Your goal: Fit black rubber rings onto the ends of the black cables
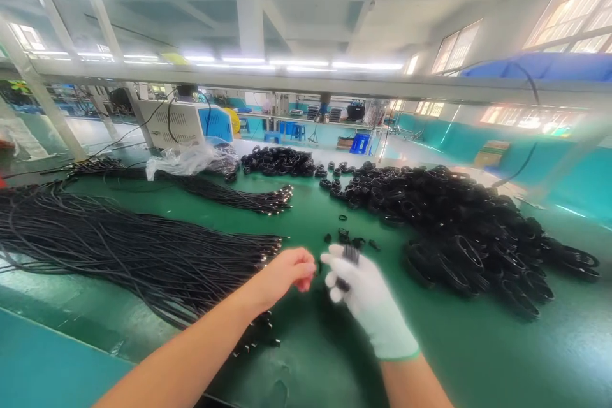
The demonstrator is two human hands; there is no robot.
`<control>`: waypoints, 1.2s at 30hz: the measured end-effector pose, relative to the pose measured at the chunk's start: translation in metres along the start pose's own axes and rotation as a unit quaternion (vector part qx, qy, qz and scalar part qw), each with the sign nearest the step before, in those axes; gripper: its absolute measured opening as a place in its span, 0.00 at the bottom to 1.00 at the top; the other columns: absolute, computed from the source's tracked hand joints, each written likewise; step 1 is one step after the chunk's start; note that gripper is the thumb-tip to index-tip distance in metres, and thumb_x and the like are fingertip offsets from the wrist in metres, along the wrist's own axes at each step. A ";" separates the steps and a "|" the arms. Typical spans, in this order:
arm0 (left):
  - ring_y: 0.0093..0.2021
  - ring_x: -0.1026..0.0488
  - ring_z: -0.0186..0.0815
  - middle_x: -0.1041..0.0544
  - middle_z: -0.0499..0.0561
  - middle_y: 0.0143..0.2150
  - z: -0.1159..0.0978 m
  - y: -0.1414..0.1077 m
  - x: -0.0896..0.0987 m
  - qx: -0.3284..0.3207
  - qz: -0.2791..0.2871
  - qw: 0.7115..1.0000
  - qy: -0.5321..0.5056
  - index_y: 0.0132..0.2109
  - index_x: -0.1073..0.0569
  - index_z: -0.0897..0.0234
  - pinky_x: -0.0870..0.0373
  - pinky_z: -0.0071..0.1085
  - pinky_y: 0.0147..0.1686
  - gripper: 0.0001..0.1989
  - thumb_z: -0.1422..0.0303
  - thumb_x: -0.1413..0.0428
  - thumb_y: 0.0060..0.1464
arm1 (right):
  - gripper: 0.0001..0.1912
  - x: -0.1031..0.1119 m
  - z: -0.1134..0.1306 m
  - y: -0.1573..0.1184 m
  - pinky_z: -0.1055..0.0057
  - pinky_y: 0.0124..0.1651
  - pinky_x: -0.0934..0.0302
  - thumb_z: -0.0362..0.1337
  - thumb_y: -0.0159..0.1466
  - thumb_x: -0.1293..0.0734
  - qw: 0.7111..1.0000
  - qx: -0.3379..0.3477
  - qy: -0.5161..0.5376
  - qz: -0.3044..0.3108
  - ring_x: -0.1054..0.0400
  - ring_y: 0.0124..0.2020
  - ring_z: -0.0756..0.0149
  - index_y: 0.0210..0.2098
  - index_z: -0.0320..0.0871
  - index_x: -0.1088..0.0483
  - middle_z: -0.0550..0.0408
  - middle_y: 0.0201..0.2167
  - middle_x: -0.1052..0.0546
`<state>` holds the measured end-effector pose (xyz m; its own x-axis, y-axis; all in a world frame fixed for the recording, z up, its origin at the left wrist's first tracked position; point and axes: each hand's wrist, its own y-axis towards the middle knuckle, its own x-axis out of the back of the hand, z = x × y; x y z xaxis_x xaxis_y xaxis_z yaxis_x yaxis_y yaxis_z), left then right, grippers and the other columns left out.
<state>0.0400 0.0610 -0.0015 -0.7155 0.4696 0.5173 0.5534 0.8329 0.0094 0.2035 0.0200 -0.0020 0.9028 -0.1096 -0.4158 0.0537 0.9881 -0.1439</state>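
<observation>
My bare left hand (292, 269) is closed at the middle of the green bench (301, 370), its fingers curled together toward my other hand. Whatever lies between those fingertips is too small and blurred to make out. In a white glove, my right hand (368, 293) grips a small bundle of coiled black cable (351, 254), which shows above and between its fingers. Several small black pieces (351, 239) lie just beyond the glove. Left of my hands spreads a thick bundle of straight black cables (143, 236) with shiny metal ends (268, 252).
A large heap of coiled black cables (444, 217) covers the right of the bench, with a smaller heap (282, 159) behind. Farther back, another straight bundle (224, 194) lies beside clear plastic film (191, 158) and a white-and-blue machine (176, 124). A shelf beam (306, 84) crosses above.
</observation>
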 end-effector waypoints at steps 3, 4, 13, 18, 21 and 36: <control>0.27 0.31 0.30 0.32 0.47 0.27 -0.003 -0.014 -0.007 0.025 -0.021 0.991 -0.128 0.33 0.38 0.65 0.33 0.27 0.29 0.08 0.65 0.56 0.54 | 0.28 -0.017 -0.014 -0.002 0.77 0.12 0.45 0.37 0.47 0.26 1.000 0.003 -0.022 0.006 0.37 0.17 0.71 0.44 0.37 0.38 0.57 0.22 0.28; 0.25 0.33 0.29 0.32 0.46 0.26 -0.001 -0.017 -0.011 0.040 -0.039 0.985 -0.166 0.32 0.38 0.65 0.34 0.26 0.28 0.07 0.65 0.54 0.53 | 0.28 -0.021 -0.019 -0.003 0.78 0.11 0.46 0.36 0.46 0.26 1.000 0.001 -0.015 0.011 0.39 0.15 0.72 0.43 0.37 0.38 0.59 0.20 0.29; 0.16 0.44 0.23 0.32 0.45 0.28 -0.003 -0.061 -0.005 0.037 -0.058 0.894 -0.443 0.30 0.40 0.63 0.49 0.22 0.16 0.11 0.59 0.50 0.51 | 0.22 -0.024 -0.027 -0.020 0.83 0.10 0.50 0.41 0.45 0.28 0.931 -0.109 0.172 0.304 0.42 0.15 0.77 0.37 0.41 0.34 0.61 0.22 0.33; 0.18 0.41 0.26 0.28 0.46 0.23 -0.008 -0.071 0.024 0.046 0.060 0.966 -0.245 0.29 0.38 0.64 0.50 0.23 0.19 0.08 0.64 0.49 0.47 | 0.16 -0.023 -0.016 -0.024 0.81 0.08 0.49 0.30 0.47 0.33 0.933 -0.089 0.036 0.346 0.42 0.10 0.74 0.37 0.38 0.35 0.61 0.15 0.32; 0.27 0.34 0.30 0.26 0.46 0.26 -0.012 -0.073 0.037 0.053 0.090 0.994 0.016 0.28 0.30 0.64 0.44 0.23 0.25 0.03 0.70 0.48 0.46 | 0.15 -0.024 -0.013 -0.024 0.82 0.09 0.51 0.28 0.48 0.37 0.950 -0.077 -0.030 0.302 0.44 0.09 0.76 0.37 0.38 0.36 0.61 0.14 0.32; 0.45 0.32 0.42 0.28 0.47 0.47 -0.030 -0.063 0.031 0.029 0.051 0.987 0.147 0.54 0.35 0.49 0.37 0.30 0.39 0.33 0.59 0.37 0.37 | 0.48 -0.030 -0.041 -0.011 0.75 0.15 0.43 0.28 0.41 0.30 0.957 -0.091 -0.237 0.138 0.38 0.14 0.72 0.60 0.43 0.50 0.58 0.25 0.27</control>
<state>-0.0039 0.0139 0.0396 -0.4979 0.4524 0.7399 0.5845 0.8053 -0.0991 0.1582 0.0085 -0.0245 0.9662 0.2576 -0.0120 -0.2518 0.9325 -0.2590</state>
